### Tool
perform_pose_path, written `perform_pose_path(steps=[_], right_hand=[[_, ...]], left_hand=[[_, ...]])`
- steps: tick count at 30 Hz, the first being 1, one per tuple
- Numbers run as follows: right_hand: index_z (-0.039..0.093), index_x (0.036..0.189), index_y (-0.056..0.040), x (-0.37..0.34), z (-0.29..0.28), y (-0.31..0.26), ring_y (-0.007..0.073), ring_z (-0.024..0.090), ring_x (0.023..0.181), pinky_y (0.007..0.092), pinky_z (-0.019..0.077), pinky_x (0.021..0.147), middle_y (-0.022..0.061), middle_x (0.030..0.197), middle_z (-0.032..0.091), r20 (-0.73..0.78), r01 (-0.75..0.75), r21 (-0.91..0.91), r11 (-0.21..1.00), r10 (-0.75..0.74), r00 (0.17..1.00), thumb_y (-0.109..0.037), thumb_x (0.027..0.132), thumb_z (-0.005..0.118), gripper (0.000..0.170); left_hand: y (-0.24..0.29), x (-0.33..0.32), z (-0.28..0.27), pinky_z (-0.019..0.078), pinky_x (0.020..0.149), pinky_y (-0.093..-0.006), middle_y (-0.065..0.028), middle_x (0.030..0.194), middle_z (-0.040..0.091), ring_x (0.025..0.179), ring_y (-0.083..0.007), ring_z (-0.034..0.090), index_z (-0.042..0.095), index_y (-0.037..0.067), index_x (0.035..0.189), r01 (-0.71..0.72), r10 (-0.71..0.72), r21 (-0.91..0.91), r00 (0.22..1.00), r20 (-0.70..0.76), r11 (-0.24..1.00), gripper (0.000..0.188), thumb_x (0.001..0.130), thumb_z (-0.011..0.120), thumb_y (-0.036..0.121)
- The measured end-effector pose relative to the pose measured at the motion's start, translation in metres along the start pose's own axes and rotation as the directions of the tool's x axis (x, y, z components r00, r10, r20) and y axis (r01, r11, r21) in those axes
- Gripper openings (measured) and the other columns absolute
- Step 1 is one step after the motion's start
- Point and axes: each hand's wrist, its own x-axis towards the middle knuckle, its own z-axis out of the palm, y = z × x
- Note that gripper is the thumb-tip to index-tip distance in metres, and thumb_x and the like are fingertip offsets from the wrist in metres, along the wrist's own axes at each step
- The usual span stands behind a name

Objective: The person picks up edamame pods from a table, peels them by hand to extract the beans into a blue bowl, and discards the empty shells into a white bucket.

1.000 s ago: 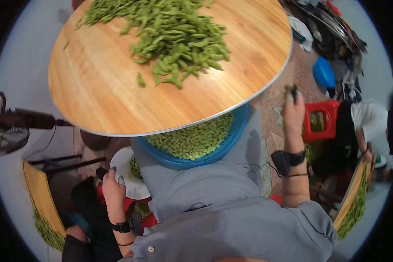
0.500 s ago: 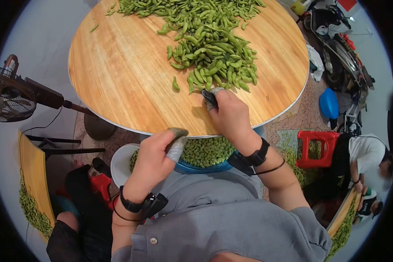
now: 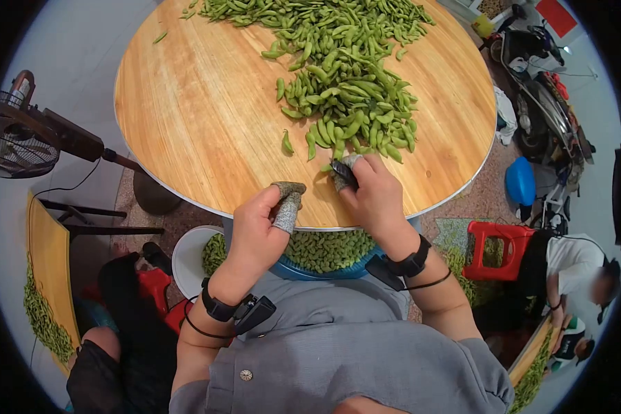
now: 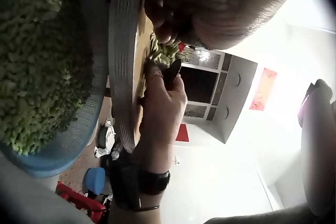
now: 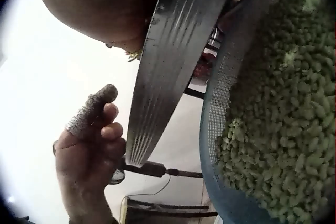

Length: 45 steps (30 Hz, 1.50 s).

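My left hand [image 3: 255, 224] hovers over the round wooden table's [image 3: 186, 138] near edge, fingers curled and thumb against forefinger, with nothing visible between them. Grey cloth finger covers sit on its thumb and forefinger. My right hand [image 3: 376, 196] is at the near end of a heap of green soybean pods [image 3: 352, 90], pinching a pod [image 3: 326, 168] whose end peeks out by the fingertips. It wears grey covers and a black pointed thumb piece [image 4: 172, 71]. A single pod [image 3: 287, 143] lies left of the heap. Below the table edge, a blue basket [image 5: 215, 182] holds shelled green beans [image 5: 278, 150].
A white tub [image 3: 185, 259] with green pieces stands left of the basket. Further left are a fan [image 3: 24, 148] and another table [image 3: 52, 269] with pods. On the right are a red stool [image 3: 476, 252], a blue basin [image 3: 519, 181] and a seated person [image 3: 579, 265].
Both hands have come in from the sides to the table's near edge. Over the last half second, the right hand has reached the pods and taken one. The head view has shifted.
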Motion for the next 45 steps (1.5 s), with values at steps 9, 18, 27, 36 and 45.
perform_pose_path(steps=[9, 18, 27, 36, 45], right_hand=[[0.057, 0.097, -0.0064, -0.008, -0.016, 0.004, 0.0335, 0.060, 0.075, 0.0401, 0.0493, 0.063, 0.0133, 0.085, 0.058, 0.046, 0.063, 0.235, 0.970, -0.076, 0.996, -0.009, 0.071, 0.069, 0.028], [0.059, 0.102, -0.0056, -0.022, -0.011, 0.019, 0.0298, 0.060, 0.075, 0.0348, 0.0492, 0.066, 0.0118, 0.084, 0.060, 0.014, 0.157, 0.369, 0.916, -0.174, 0.985, -0.001, 0.068, 0.067, 0.035], [0.061, 0.103, -0.0001, -0.030, -0.022, 0.023, 0.0086, 0.058, 0.079, 0.0253, 0.0482, 0.070, 0.0050, 0.087, 0.064, 0.301, -0.321, 0.766, 0.556, 0.132, 0.945, -0.007, 0.082, 0.062, 0.022], [0.058, 0.112, 0.0009, -0.041, -0.038, 0.019, 0.0212, 0.063, 0.084, 0.0298, 0.0488, 0.074, 0.0144, 0.091, 0.063, 0.182, -0.148, 0.769, 0.622, 0.009, 0.983, -0.010, 0.085, 0.056, 0.029], [0.045, 0.128, -0.0003, -0.074, -0.066, 0.005, 0.0332, 0.064, 0.086, 0.0361, 0.0495, 0.075, 0.0196, 0.094, 0.063, 0.356, -0.238, 0.708, 0.665, -0.045, 0.933, -0.009, 0.082, 0.048, 0.047]], left_hand=[[-0.001, 0.002, 0.006, 0.0470, 0.058, -0.0195, -0.0042, 0.098, 0.063, 0.068, -0.0068, 0.057, 0.056, 0.003, 0.120, -0.027, 0.030, 0.066, 0.998, -0.055, 0.997, 0.029, 0.092, 0.048, 0.006], [0.000, 0.014, 0.030, 0.0482, 0.055, -0.0274, -0.0073, 0.077, 0.057, 0.066, -0.0133, 0.060, 0.052, 0.000, 0.086, -0.218, 0.141, 0.329, 0.960, 0.242, 0.919, 0.009, 0.081, 0.044, -0.003], [0.023, 0.006, 0.038, 0.0483, 0.057, -0.0223, -0.0018, 0.078, 0.058, 0.067, -0.0084, 0.058, 0.056, 0.001, 0.100, 0.229, -0.172, -0.187, 0.944, 0.280, 0.955, 0.015, 0.088, 0.047, 0.000], [0.026, 0.000, 0.032, 0.0431, 0.056, -0.0203, 0.0010, 0.077, 0.056, 0.061, -0.0065, 0.052, 0.059, 0.003, 0.104, 0.496, -0.263, -0.416, 0.824, 0.502, 0.762, 0.015, 0.092, 0.050, 0.007], [0.035, -0.030, 0.051, 0.0410, 0.063, -0.0181, 0.0025, 0.088, 0.059, 0.073, -0.0024, 0.050, 0.060, 0.001, 0.104, 0.110, -0.050, -0.212, 0.962, 0.269, 0.971, 0.020, 0.086, 0.051, -0.001]])
